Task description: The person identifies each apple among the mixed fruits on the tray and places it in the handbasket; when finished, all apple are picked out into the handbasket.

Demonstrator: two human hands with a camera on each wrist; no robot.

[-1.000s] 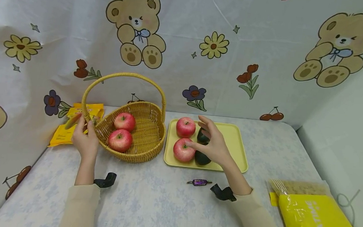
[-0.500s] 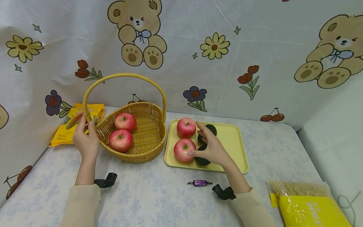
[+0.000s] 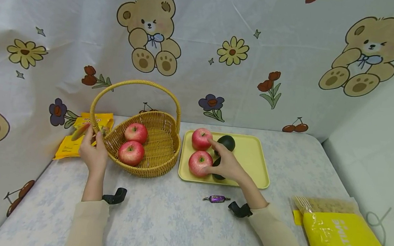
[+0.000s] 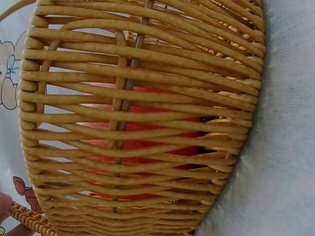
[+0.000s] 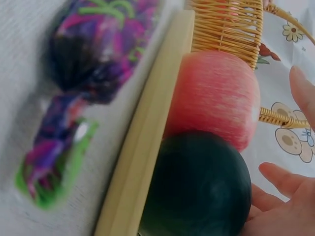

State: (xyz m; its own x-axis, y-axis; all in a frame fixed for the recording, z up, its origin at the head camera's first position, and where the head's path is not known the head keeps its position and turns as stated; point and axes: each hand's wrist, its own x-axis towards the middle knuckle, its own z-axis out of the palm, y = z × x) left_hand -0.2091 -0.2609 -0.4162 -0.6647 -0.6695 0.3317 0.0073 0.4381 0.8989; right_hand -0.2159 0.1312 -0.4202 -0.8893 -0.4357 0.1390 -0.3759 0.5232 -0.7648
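Note:
My left hand (image 3: 94, 153) grips the foot of the handle (image 3: 93, 116) on the yellow wicker basket (image 3: 157, 147), which holds two red apples (image 3: 131, 152). In the left wrist view the basket's woven side (image 4: 147, 113) fills most of the picture. My right hand (image 3: 228, 165) reaches over the pale yellow tray (image 3: 251, 159), thumb and fingers spread around the front red apple (image 3: 198, 163). Behind that apple sits another red apple (image 3: 200, 138). Two dark green, smooth rounded fruits (image 3: 227, 142) lie beside them, the front one partly hidden under the right hand.
A purple wrapped candy (image 3: 217, 199) lies in front of the tray. Yellow packets (image 3: 70, 145) stand behind the left hand. A large yellow pasta bag (image 3: 348, 238) is at the right front. A cloth printed with bears hangs behind the table.
My right hand has come down and to the left, its fingers now close about the front tray apple. The rear dark green fruit shows more. The left hand stays on the handle.

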